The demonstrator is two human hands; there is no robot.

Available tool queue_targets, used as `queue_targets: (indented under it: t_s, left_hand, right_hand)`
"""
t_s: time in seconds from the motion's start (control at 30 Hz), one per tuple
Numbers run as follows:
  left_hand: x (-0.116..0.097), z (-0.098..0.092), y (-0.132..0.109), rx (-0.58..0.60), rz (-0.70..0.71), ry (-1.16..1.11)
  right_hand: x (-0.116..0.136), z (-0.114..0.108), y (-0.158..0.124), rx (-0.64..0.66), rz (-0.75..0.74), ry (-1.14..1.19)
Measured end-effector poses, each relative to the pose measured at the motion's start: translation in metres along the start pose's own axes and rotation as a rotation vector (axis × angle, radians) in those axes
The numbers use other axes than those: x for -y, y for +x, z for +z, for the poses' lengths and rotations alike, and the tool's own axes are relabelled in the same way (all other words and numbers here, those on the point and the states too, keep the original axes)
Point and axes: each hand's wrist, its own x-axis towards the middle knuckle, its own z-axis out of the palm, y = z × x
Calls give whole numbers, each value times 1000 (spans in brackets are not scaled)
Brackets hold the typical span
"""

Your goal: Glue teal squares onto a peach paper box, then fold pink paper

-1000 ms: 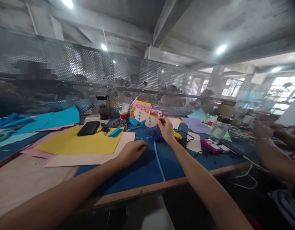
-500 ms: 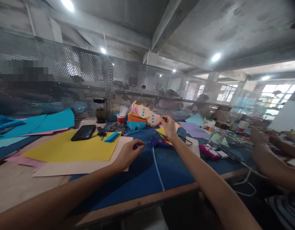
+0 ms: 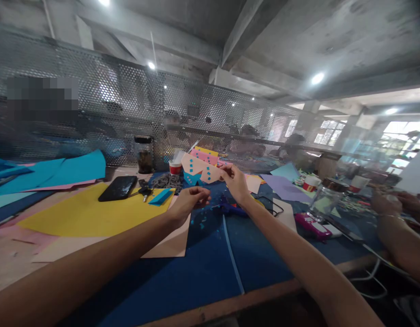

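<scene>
The peach paper mask (image 3: 198, 165) was above the blue table (image 3: 210, 277), one end pinched between the right hand's (image 3: 236, 185) thumb and fingers. The left hand (image 3: 187, 204) hung near it, fingers loosely curled; whether it gripped anything couldn't be told. A glue gun (image 3: 231, 208) lay between the arms.

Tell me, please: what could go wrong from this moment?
The right hand pinches the dotted peach paper piece only at its edge, so it may bend or slip. The blue glue gun lies near that hand and could be bumped; whether it is hot cannot be seen. The black phone lies on the yellow sheet, so pulling that sheet might drag it.
</scene>
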Motion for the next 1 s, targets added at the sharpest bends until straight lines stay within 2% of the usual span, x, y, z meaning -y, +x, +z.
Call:
queue_targets:
  t_s: [0.47,0.7,1.0]
  left_hand:
    - [33,1,-11,96,25,211]
    - [36,3,-18,127,64,322]
    - [33,3,-22,142,56,385]
  right_hand:
    - [-19,-12,47,-74,-32,-20]
    - [-29,-27,86,-126,-67,-50]
    - [-67,-29,118,-146,-40,-131]
